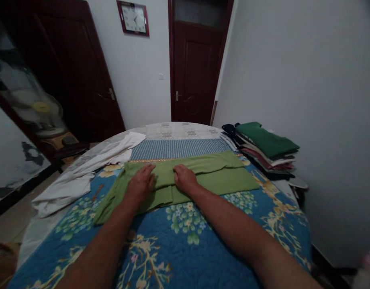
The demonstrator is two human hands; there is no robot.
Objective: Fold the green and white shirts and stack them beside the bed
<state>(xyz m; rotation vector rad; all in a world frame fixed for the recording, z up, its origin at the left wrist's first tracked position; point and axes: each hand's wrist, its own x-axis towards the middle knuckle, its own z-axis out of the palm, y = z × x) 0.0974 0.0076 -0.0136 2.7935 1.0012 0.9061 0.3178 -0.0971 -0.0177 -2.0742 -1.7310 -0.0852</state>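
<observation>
A light green garment [215,180] lies folded into a long strip across the blue flowered cover. On its left part rests my left hand [142,182], palm down with the fingers a little apart. My right hand [185,178] is on the middle of the garment, its fingers curled against the upper folded layer near an edge. Whether cloth is pinched under those fingertips is hidden. The garment's left end spreads toward the near left in loose wrinkles.
A white garment [67,188] trails over the table's left edge. Several folded clothes, a green one [266,140] on top, are stacked at the right beside the wall. The flowered cover [185,257] lies over a patterned white cloth [178,129]. A fan stands far left.
</observation>
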